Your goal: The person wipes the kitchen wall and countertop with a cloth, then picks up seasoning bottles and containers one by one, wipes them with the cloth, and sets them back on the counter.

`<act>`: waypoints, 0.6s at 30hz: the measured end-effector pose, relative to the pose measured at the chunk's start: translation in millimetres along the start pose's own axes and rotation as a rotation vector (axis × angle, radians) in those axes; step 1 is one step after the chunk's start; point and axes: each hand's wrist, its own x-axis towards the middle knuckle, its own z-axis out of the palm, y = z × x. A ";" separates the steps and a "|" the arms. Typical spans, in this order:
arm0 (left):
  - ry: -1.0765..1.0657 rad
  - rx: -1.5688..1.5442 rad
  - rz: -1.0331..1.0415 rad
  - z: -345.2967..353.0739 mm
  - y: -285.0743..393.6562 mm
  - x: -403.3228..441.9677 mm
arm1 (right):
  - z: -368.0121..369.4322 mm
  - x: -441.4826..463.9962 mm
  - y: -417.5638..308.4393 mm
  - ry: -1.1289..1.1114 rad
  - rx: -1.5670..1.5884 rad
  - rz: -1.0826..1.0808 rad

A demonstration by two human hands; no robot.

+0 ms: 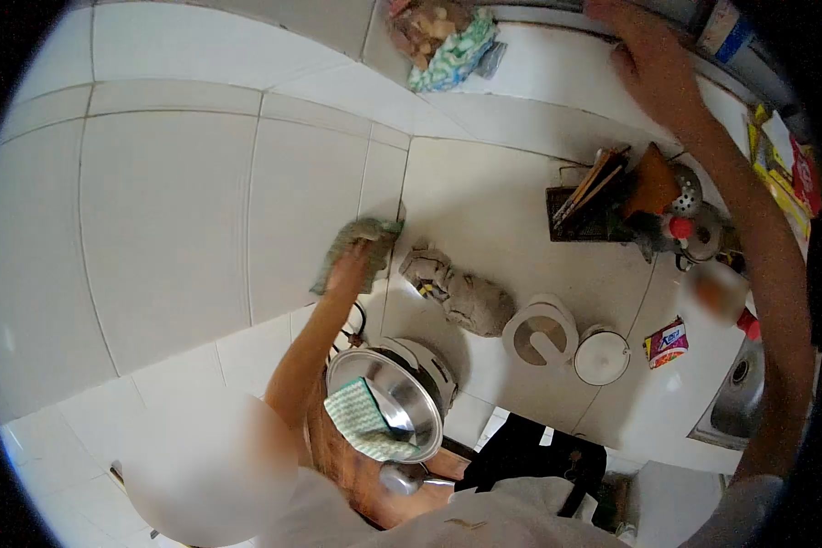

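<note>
My left hand (347, 268) presses a greenish cloth (367, 239) against the white tiled wall (178, 205), close to the corner with the counter. The fingers are bent over the cloth and partly sunk in it. My right arm is raised along the right side. At the window ledge (548, 68), my right hand (653, 78) reaches to the frame, thumb apart from the fingers; its fingertips are cut off by the top edge. Below my left arm, a green-and-white checked cloth (361, 416) hangs over the rim of a steel basin (420, 397).
On the counter lie a crumpled grey-brown bag (475, 301), a white round container (541, 333), a white lidded pot (603, 356) and a red packet (667, 345). A dark utensil basket (571, 224) stands by the ledge. A steel sink (735, 393) is at right.
</note>
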 end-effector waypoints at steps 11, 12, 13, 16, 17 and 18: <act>1.048 0.724 -0.575 -295.7 -123.7 -37.5 | 4.3 -4.1 4.2 0.034 -0.043 -0.044; 0.942 0.515 -0.524 -264.4 -105.5 -9.6 | 3.9 -6.9 6.6 0.029 -0.055 -0.041; 0.790 0.397 -0.463 -218.3 -94.4 28.5 | 3.1 -4.7 5.4 0.024 -0.063 -0.043; 0.490 0.429 -0.035 -73.8 -56.6 126.2 | 6.0 -0.8 -1.6 -0.005 -0.149 -0.006; 0.414 0.257 -0.033 -42.5 -35.4 162.5 | 8.3 -3.1 -2.3 0.018 -0.139 -0.019; 0.377 0.112 -0.054 -14.9 -19.5 196.2 | 8.6 -5.5 -1.5 0.038 -0.134 -0.032</act>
